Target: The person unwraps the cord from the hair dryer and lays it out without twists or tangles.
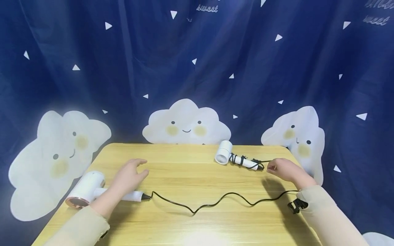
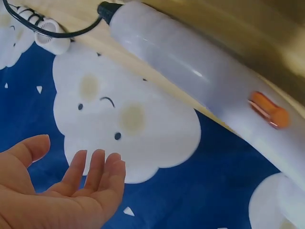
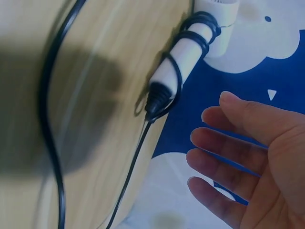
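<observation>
My left hand (image 1: 130, 176) hovers above the handle of a large white hair dryer (image 1: 87, 188) lying at the table's left side. Its fingers are spread and hold nothing. In the left wrist view that dryer's handle (image 2: 190, 62) carries an orange switch (image 2: 269, 109). Near the back right lies a smaller white hair dryer (image 1: 224, 152), its black cord (image 3: 193, 40) wound around the handle. Just right of that handle's end is my right hand (image 1: 284, 169). Its fingers bend loosely, with nothing held between them in the right wrist view.
The large dryer's black cord (image 1: 209, 205) runs in waves across the wooden table (image 1: 172, 164) and passes behind the right sleeve (image 1: 320, 205). A small black device (image 1: 297, 205) is at that sleeve. Behind the table hangs a dark blue curtain (image 1: 172, 61) with clouds and triangles.
</observation>
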A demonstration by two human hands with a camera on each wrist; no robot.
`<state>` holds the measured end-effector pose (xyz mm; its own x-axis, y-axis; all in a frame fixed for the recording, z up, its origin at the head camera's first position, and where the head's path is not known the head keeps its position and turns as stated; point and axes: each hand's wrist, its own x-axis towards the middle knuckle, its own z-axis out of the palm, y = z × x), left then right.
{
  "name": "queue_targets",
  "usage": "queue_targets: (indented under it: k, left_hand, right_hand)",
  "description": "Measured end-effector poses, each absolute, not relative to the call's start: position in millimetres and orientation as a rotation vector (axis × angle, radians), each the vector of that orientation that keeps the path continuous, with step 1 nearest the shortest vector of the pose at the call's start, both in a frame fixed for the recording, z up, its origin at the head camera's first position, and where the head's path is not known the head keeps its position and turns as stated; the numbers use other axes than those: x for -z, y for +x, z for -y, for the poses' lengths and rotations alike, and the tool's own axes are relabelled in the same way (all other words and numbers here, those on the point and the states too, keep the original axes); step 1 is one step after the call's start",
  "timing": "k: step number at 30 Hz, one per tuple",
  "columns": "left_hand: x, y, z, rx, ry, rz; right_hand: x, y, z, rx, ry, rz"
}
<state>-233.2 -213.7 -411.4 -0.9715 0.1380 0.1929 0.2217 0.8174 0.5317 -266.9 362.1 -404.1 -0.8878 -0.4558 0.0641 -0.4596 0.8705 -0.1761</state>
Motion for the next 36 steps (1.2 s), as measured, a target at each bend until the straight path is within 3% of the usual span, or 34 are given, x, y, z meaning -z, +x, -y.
queue_targets:
  k: [26, 36]
  left_hand:
    - [409.9, -276.3, 111.7, 1.08, -0.326, 2.854]
    - [425.4, -292.5, 80.9, 1.158, -0.334, 2.857]
  right_hand:
    - [406.2, -307.0, -319.0, -0.337, 0.65, 2.978]
    - [417.2, -316.2, -308.1, -0.343, 0.563, 2.981]
